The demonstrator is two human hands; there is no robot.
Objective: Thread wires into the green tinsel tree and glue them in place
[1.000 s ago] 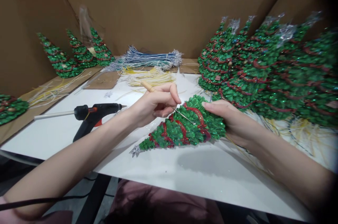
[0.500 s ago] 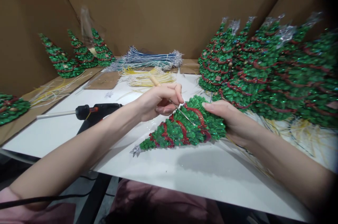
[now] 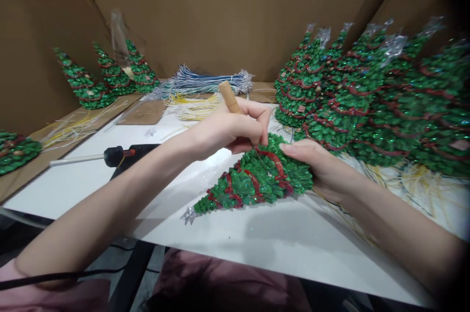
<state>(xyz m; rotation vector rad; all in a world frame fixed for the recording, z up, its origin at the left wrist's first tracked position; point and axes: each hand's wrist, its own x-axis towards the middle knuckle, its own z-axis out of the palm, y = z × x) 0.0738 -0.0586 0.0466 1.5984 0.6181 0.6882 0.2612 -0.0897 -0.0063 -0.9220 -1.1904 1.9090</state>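
My left hand (image 3: 247, 126) is closed round an awl (image 3: 228, 97) with a light wooden handle. The thin metal shaft slants down from my fingers, its tip at the surface of a green glittery Christmas tree ornament (image 3: 242, 182). Red garlands wind across this tree, which lies on its side with its silver star tip (image 3: 189, 215) pointing left. Gripping the wide base end is my right hand (image 3: 310, 162), thumb on top; its other fingers are hidden behind the tree.
A black glue gun (image 3: 128, 155) with a white stick lies left of my left forearm. Wire bundles (image 3: 209, 82) rest at the back. More trees (image 3: 341, 96) crowd the right; several others (image 3: 106, 72) stand back left. Loose wires (image 3: 414, 184) spread beside my right arm on the white table (image 3: 220, 248).
My left hand has moved slightly up and right, and the awl has tilted more upright, with more of its handle showing. The tree and my right hand have barely moved.
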